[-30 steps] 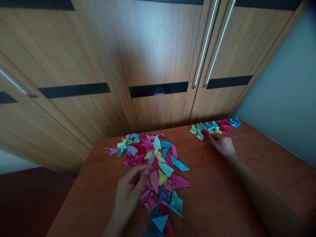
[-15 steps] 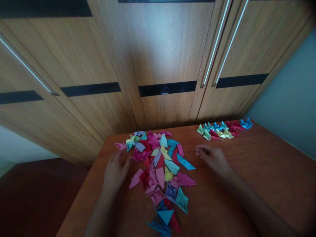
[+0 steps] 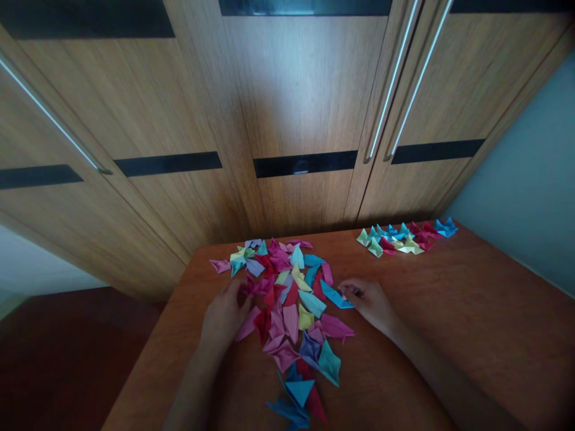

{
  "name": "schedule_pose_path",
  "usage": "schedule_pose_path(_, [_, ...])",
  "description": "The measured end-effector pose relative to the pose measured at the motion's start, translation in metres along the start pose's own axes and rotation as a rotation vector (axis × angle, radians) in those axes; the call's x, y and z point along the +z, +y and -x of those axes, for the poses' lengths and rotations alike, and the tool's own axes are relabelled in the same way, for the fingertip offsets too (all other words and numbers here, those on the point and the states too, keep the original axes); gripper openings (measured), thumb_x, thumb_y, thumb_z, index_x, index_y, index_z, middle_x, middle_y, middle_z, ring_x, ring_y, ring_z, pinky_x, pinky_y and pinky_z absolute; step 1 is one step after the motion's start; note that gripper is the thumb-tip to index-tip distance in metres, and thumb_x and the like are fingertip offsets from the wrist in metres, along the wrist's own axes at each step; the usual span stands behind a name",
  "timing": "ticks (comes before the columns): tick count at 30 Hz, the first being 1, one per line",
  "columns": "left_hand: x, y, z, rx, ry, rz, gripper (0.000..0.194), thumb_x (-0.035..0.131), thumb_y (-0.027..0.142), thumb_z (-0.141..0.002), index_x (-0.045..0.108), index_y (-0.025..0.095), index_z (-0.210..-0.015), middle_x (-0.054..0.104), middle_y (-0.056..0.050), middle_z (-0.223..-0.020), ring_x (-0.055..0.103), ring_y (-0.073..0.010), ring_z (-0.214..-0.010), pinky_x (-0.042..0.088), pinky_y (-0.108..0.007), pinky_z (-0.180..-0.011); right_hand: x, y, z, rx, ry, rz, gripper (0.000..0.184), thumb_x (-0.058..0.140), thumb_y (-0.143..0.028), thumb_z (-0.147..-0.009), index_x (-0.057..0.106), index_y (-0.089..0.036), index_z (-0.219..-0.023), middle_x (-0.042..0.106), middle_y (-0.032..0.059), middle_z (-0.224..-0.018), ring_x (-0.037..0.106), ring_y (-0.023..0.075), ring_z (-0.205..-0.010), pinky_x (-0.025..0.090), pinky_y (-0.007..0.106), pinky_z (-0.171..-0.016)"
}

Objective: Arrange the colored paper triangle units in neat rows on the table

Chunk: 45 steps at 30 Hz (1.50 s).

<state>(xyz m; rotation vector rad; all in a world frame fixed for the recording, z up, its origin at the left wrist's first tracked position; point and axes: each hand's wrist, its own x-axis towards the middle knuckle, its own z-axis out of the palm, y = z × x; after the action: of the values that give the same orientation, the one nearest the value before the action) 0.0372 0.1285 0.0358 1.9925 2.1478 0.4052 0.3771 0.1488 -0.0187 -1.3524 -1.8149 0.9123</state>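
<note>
A loose heap of folded origami paper pieces (image 3: 291, 320) in pink, red, blue, yellow and mint spreads across the wooden table. At its left side my left hand (image 3: 223, 314) has thumb and forefinger closed around the near-left end of a magenta origami piece (image 3: 259, 286). On the opposite side, my right hand (image 3: 371, 304) is curled, its fingertips over the right part of a flat blue origami piece (image 3: 333, 293). Whether those fingertips grip anything is hidden. Light-blue and red pieces (image 3: 300, 392) lie at the heap's near end.
Small origami pieces (image 3: 399, 238), set close together in rows, stand at the table's far right. A wooden wardrobe (image 3: 296, 203) with long metal handles rises behind the table (image 3: 422, 359). A pale wall (image 3: 534, 179) borders the right side.
My left hand has moved right and its fingers have closed on the magenta piece, which has shifted slightly. My right hand has come left, from bare table to the blue piece.
</note>
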Motion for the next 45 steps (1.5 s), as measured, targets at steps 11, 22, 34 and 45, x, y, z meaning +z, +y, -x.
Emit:
schedule_pose_path(11, [-0.004,-0.007,0.001,-0.012,0.059,-0.004,0.022,0.049,0.029,-0.084,0.062,0.022,-0.101,0.073,-0.008,-0.099,0.069,-0.0253,-0.084,0.048,-0.03,-0.067,-0.004,-0.004,0.001,0.006,0.004,0.001,0.026,0.049,-0.036,-0.088,0.069,-0.018,-0.09,0.07,0.0038,-0.078,0.064,0.0171,-0.07,0.049,0.027,-0.065])
schedule_pose_path(22, [-0.021,0.009,0.01,0.085,0.327,0.185,0.025,0.052,0.031,-0.085,0.066,0.022,-0.105,0.074,-0.004,-0.098,0.07,-0.02,-0.08,0.053,-0.029,-0.074,-0.008,-0.015,-0.002,0.015,0.036,-0.087,0.029,0.049,-0.04,-0.089,0.068,-0.018,-0.091,0.071,0.0047,-0.08,0.065,0.0166,-0.069,0.051,0.027,-0.064])
schedule_pose_path(34, [-0.021,0.07,0.05,0.578,0.361,0.37,0.021,0.058,0.019,-0.085,0.067,0.025,-0.103,0.074,-0.005,-0.095,0.069,-0.0192,-0.089,0.055,-0.03,-0.082,0.01,-0.116,0.014,-0.331,-0.078,-0.153,0.039,0.065,-0.03,-0.082,0.06,-0.028,-0.121,0.066,0.0039,-0.115,0.062,0.0182,-0.104,0.05,0.03,-0.089])
schedule_pose_path(45, [-0.026,0.087,0.057,0.384,0.179,0.801,0.012,0.067,0.021,-0.079,0.071,0.024,-0.09,0.073,-0.005,-0.091,0.069,-0.0195,-0.087,0.057,-0.029,-0.076,0.012,-0.111,0.022,-0.334,0.022,-0.324,0.016,0.066,-0.024,-0.081,0.071,-0.025,-0.096,0.072,0.0041,-0.097,0.068,0.0165,-0.088,0.055,0.026,-0.076])
